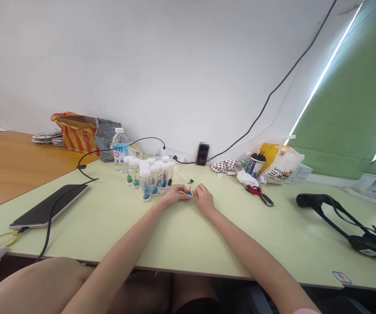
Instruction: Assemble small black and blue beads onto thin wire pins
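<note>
My left hand (176, 194) pinches a small blue piece with a thin upright stem (189, 192) and a dark tip on top. Close on its other side is my right hand (204, 199), fingers curled together; whatever they hold, if anything, is too small to make out. Just behind the hands a clear tube (183, 175) appears to lie on its side. To the left stand several clear tubes with white caps (145, 185), holding small green, blue or dark pieces on thin stems.
Behind the tubes stands a water bottle (120, 150). A black tablet (52, 205) with a cable lies left. On the right are red-handled scissors (253, 189), a cup (256, 165), a yellow-white bag (278, 163) and a black headset (345, 226). The table's front edge runs below my forearms.
</note>
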### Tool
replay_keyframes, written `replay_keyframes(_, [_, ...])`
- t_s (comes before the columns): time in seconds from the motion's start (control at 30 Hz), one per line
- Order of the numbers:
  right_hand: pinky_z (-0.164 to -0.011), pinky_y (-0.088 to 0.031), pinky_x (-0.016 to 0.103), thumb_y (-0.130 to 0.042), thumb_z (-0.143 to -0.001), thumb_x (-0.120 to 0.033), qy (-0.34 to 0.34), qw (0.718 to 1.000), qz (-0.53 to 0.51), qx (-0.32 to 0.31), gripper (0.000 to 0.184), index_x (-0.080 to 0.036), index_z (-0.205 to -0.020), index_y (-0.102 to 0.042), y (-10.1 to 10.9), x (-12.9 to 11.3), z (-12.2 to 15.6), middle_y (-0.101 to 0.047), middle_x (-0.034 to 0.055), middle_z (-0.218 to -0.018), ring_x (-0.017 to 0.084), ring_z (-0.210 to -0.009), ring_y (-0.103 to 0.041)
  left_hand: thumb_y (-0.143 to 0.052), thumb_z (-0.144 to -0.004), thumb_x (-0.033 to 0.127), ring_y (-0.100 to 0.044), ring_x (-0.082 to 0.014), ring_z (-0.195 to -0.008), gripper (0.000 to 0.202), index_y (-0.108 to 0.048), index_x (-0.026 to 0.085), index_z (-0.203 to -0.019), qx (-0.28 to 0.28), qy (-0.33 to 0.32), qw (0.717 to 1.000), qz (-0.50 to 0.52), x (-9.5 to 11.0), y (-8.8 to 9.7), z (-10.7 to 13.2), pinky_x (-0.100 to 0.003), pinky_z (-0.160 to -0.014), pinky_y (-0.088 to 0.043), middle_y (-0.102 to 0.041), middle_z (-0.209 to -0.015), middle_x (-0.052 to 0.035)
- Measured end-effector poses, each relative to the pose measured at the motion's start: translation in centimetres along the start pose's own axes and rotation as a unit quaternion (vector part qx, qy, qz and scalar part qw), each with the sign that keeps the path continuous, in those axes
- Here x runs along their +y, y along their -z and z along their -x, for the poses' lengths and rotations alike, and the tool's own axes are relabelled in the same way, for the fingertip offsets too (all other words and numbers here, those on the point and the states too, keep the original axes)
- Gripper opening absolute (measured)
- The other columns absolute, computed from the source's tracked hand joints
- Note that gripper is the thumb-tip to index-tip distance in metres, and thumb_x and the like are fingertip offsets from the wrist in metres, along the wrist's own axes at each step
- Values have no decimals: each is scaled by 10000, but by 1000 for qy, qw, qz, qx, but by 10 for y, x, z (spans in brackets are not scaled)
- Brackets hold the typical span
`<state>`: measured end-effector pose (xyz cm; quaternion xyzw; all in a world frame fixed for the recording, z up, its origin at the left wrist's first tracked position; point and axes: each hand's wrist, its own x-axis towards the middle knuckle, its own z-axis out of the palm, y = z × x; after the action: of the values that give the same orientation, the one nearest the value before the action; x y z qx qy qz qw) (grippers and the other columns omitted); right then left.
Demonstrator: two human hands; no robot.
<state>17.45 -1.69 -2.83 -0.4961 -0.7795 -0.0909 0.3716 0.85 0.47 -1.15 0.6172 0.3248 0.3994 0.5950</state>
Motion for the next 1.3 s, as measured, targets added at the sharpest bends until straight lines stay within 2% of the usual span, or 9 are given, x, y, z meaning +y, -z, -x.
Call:
replay_keyframes(0.13, [-561,-325,226,-307,-886,-250,-22,999,-39,-26,252,-200,-712,-481,-2,3,0,-546,13,-738,128,-627,-479,-771,-502,296,-613,-138,-673,342,-557,114,-695,-3,-4,1000,-3,-1,0,-1,-316,-713,-507,-610,-721,-21])
replay_keyframes(0.3, [-576,-332,233,-289,-877,-237,-16,995,-89,-43,187,-209,-826,-466,-2,3,1,-545,-5,-707,135,-602,-481,-767,-508,308,-611,-133,-672,348,-559,120,-715,0,-1,1000,-6,0,0,-1,-310,-713,-506,-607,-722,-18])
replay_keyframes(0.4, [-595,-356,243,-318,-853,-217,0,993,-115,-40,130,-198,-886,-442,-3,3,0,-527,7,-741,141,-626,-485,-768,-504,318,-604,-128,-655,355,-561,120,-714,7,-7,1000,-6,0,0,-1,-307,-696,-507,-604,-711,-17])
replay_keyframes(0.5, [-629,-386,254,-331,-829,-181,13,991,-134,-22,110,-191,-843,-439,-4,4,-1,-493,31,-799,148,-702,-488,-769,-500,319,-606,-130,-651,361,-562,118,-716,13,-10,1000,-4,-1,0,-1,-309,-692,-507,-601,-712,-19])
replay_keyframes(0.7, [-663,-393,256,-340,-838,-172,15,995,-95,-1,145,-192,-781,-472,-5,6,-2,-470,47,-865,146,-736,-486,-770,-501,305,-611,-134,-680,355,-559,118,-715,2,-1,1000,-1,-1,1,-1,-322,-731,-503,-605,-734,-19])
replay_keyframes(0.87, [-591,-354,233,-322,-868,-228,-4,998,-57,-30,219,-203,-726,-486,-5,7,-1,-497,17,-767,131,-645,-476,-770,-499,308,-615,-144,-694,353,-558,122,-709,-5,-3,1000,-4,-2,1,-1,-329,-742,-500,-614,-730,-23])
replay_keyframes(0.97, [-571,-339,227,-313,-871,-241,-9,996,-72,-47,211,-209,-753,-486,-5,7,-1,-510,4,-725,131,-637,-475,-772,-492,312,-618,-146,-685,359,-550,122,-702,-1,-2,1000,-1,-2,1,-1,-331,-731,-503,-611,-715,-17])
replay_keyframes(1.13, [-605,-369,232,-345,-846,-215,4,990,-134,-40,109,-199,-866,-450,-6,6,0,-516,11,-784,129,-672,-487,-773,-492,306,-620,-136,-653,358,-542,120,-691,12,-3,1000,4,-2,1,-2,-331,-731,-504,-602,-707,-12])
replay_keyframes(1.3, [-553,-342,228,-348,-854,-216,-3,996,-81,-30,135,-206,-826,-479,-3,4,-1,-495,31,-871,120,-629,-483,-774,-488,297,-622,-140,-662,351,-553,120,-695,9,-4,1000,-1,-1,1,-2,-334,-736,-501,-604,-705,-12])
